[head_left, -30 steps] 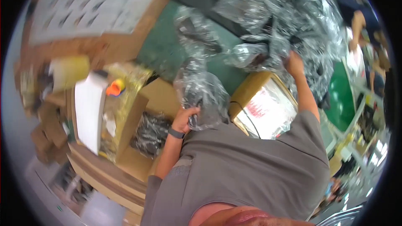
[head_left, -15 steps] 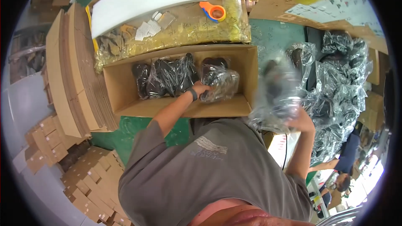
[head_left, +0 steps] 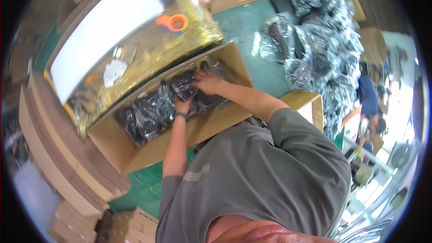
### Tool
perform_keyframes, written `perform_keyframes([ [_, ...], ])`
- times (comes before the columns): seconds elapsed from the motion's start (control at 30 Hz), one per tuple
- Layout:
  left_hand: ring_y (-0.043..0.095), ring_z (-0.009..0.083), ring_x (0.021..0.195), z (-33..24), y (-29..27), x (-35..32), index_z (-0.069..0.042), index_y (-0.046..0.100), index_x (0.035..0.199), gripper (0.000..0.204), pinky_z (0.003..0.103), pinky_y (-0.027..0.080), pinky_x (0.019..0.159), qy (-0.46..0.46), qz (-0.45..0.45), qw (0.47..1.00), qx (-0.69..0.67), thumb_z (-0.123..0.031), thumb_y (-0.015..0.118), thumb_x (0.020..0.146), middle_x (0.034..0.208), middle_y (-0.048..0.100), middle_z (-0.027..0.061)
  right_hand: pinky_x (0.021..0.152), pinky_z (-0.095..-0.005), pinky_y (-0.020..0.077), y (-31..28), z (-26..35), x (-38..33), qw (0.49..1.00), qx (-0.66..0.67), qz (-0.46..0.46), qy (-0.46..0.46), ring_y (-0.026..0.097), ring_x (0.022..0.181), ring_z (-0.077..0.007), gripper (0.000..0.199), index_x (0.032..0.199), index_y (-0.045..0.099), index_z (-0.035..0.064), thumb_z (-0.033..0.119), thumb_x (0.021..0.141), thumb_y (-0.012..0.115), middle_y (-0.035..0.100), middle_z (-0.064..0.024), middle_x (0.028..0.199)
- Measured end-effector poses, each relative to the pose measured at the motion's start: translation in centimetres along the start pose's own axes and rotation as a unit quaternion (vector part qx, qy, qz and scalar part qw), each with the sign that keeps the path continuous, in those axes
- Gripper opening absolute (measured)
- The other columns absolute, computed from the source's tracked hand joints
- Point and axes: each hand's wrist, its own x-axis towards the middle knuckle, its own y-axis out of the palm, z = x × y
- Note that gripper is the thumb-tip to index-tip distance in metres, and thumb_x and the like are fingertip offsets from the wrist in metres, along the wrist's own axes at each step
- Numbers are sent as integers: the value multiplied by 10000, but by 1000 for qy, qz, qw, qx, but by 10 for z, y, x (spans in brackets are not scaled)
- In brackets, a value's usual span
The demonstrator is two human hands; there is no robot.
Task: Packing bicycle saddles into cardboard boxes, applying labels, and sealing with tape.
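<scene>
An open cardboard carton stands in front of me, holding a row of dark objects in clear plastic bags. Both hands reach inside it. My left hand is closed on the lower end of a bagged dark object, and part of its fingers is hidden by the bag. With fingers spread, my right hand lies against that object's right side, over more clear plastic and dark shapes at the carton's right end. What exactly the bagged things are, I cannot tell.
More bagged dark objects are heaped on the green table at right. Behind the carton lie an orange tape dispenser and a white sheet. Flattened cardboard stands at left. Another person is at far right.
My right hand has swung left from beside the carton into it, bringing a bagged dark object along. My left hand stays inside. The whole view has turned and shifted.
</scene>
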Motion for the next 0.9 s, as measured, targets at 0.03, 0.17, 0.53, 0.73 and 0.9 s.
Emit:
perform_keyframes([
  [0.03, 563, 336, 1368, -81, -10, -32, 34, 439, 1527, 879, 418, 422, 1167, -31, 52, 998, -37, -270, 867, 822, 1492, 572, 235, 1161, -560, 400, -37, -10, -25, 987, 158, -31, 12, 557, 1358, -350, 383, 1284, 732, 158, 245, 916, 672, 684, -130, 1357],
  [0.17, 583, 304, 1334, -134, -58, -95, 46, 398, 1554, 689, 405, 461, 1137, 27, 48, 996, -71, -149, 732, 984, 1481, 569, 242, 964, -481, 529, -175, -108, -116, 855, 154, -388, 306, 660, 1090, -391, 385, 1190, 706, 69, 199, 835, 777, 710, -185, 1124],
  [0.53, 584, 266, 1342, -427, 149, -141, 32, 411, 1538, 581, 378, 435, 1159, 191, 151, 965, -94, -78, 668, 1029, 1443, 596, 213, 792, -454, 604, -11, -364, -253, 617, 437, -276, 594, 753, 843, -323, 929, 1326, 491, -170, 413, 709, 869, 753, -231, 988],
  [0.73, 622, 253, 1210, -457, 258, -117, -7, 446, 1497, 627, 387, 498, 1058, 129, 99, 972, -168, -69, 756, 956, 1395, 598, 144, 936, -450, 556, -206, -173, -295, 745, 522, -335, 244, 707, 1098, -356, 630, 1379, 619, 39, 181, 802, 830, 717, -204, 1205],
  [0.9, 671, 222, 1105, -375, 167, -152, -36, 519, 1416, 564, 364, 577, 929, 67, 117, 981, -143, 84, 734, 908, 1237, 666, 118, 887, -448, 553, -170, -279, -474, 529, 115, -505, 672, 665, 1028, -335, 646, 1412, 553, 9, 112, 819, 788, 665, -184, 1181],
])
